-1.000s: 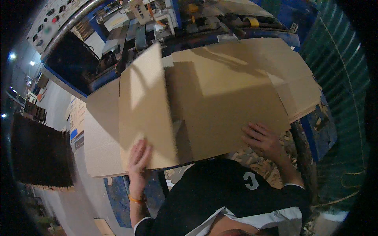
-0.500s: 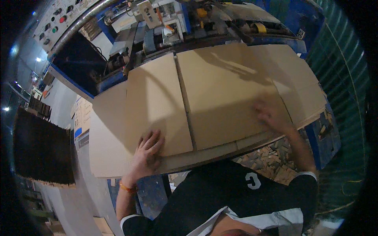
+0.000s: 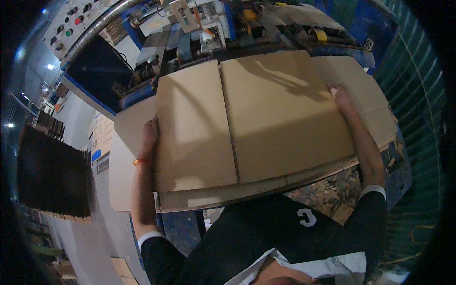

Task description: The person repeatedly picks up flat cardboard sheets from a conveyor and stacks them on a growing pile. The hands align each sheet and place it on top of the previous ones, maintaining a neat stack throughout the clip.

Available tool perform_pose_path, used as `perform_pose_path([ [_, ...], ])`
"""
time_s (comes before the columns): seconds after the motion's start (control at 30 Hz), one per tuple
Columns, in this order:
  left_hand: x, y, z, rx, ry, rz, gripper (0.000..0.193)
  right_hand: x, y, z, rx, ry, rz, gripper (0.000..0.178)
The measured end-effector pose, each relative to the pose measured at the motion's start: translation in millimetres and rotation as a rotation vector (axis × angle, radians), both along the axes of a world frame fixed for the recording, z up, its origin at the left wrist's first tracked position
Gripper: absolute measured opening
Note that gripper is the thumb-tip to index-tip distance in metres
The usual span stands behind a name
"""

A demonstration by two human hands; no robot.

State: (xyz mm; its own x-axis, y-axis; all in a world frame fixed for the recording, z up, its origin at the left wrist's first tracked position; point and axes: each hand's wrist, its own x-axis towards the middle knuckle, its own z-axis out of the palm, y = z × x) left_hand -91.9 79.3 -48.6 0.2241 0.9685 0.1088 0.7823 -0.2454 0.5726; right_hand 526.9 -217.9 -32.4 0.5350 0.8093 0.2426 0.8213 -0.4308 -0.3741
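Note:
A slotted brown cardboard sheet [image 3: 285,123] lies in front of me on top of other cardboard sheets [image 3: 190,200]. A narrow dark slit runs between its two upper panels. My left hand [image 3: 150,130] grips the sheet's left edge, fingers closed and partly hidden. At the far right edge, my right hand [image 3: 338,94] is closed against the sheet, thumb side up. Shadows of the machine and of me fall across the board.
Beyond the cardboard stands a blue machine with rollers [image 3: 183,50]. A control panel [image 3: 66,28] with buttons is at upper left. Cardboard scraps [image 3: 327,192] lie below the sheets at right. A green corrugated wall [image 3: 413,118] rises on the right; a dark stack [image 3: 52,175] stands on the left.
Both hands have moved away from me and outward, from lying on the sheet's face to its left and right edges. The top sheet has shifted slightly to the right.

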Motion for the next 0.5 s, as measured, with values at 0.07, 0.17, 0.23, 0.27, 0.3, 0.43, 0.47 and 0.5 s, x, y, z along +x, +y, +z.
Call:
perform_pose_path([
  [0.07, 6, -4, -4, 0.039, -0.036, 0.037, 0.044, 0, 6, -9, -0.045, -0.097, -0.124, 0.035],
  [0.17, 7, -7, -13, 0.1, -0.146, 0.044, 0.045, -3, 8, -17, -0.073, -0.066, -0.275, 0.038],
  [0.23, 5, -9, -19, 0.133, 0.006, 0.056, 0.043, -5, 8, -17, -0.048, -0.09, -0.302, 0.038],
  [0.27, 5, -7, -20, 0.186, 0.059, 0.047, 0.042, -7, 9, -15, -0.035, -0.149, -0.283, 0.037],
  [0.3, 6, -7, -20, 0.194, 0.14, 0.041, 0.041, -8, 11, -11, -0.039, -0.206, -0.27, 0.036],
  [0.43, 22, -15, 3, 0.228, 0.441, 0.012, 0.042, -21, 16, 13, -0.137, -0.101, -0.282, 0.042],
  [0.47, 29, -17, 19, 0.108, 0.561, 0.036, 0.045, -27, 12, 21, -0.165, -0.155, -0.236, 0.042],
  [0.5, 32, -34, 27, 0.216, 0.475, 0.045, 0.048, -36, 5, 29, -0.173, -0.216, -0.181, 0.043],
])
